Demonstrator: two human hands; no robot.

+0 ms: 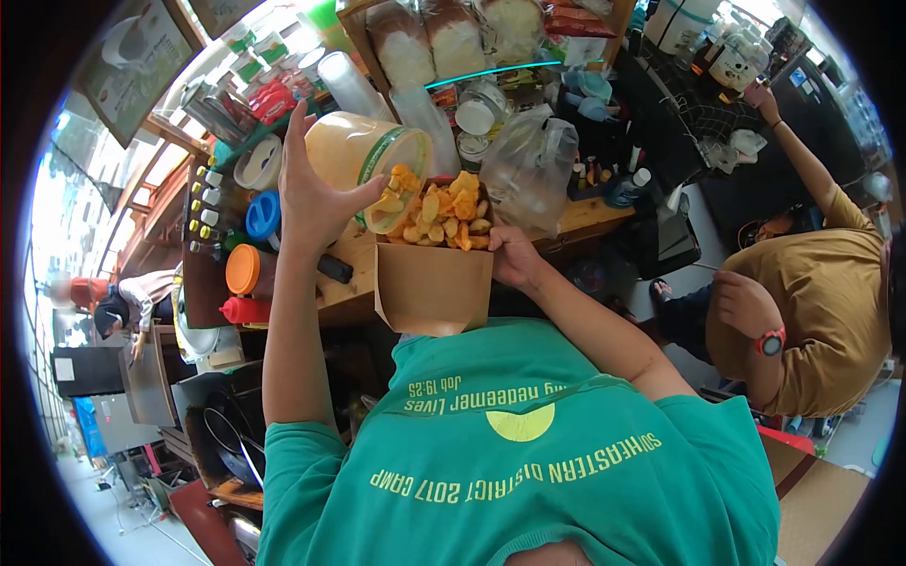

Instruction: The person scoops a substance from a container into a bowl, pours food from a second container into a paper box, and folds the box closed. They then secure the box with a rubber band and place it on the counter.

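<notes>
My left hand [321, 193] grips a translucent plastic tub [344, 151] with a green band, thumb and fingers spread round its side. The tub is tilted, its mouth low over an open brown cardboard box [434, 288]. A few orange-coated pieces [404, 179] are still inside the tub near its rim. Piled in the box are golden fried pieces [444, 215], some coated in orange. At the box's right side, my right hand [514, 257] holds its edge with the fingers partly hidden. The box's brown flap hangs toward my green shirt.
Behind the box, a clear plastic bag [528, 170], jars [479, 108] and stacked plastic cups [354, 85] crowd the wooden counter. On the left stand an orange-lidded jar [245, 271] and a red squeeze bottle [247, 309]. A person in a brown shirt [797, 302] reaches toward a far counter at right.
</notes>
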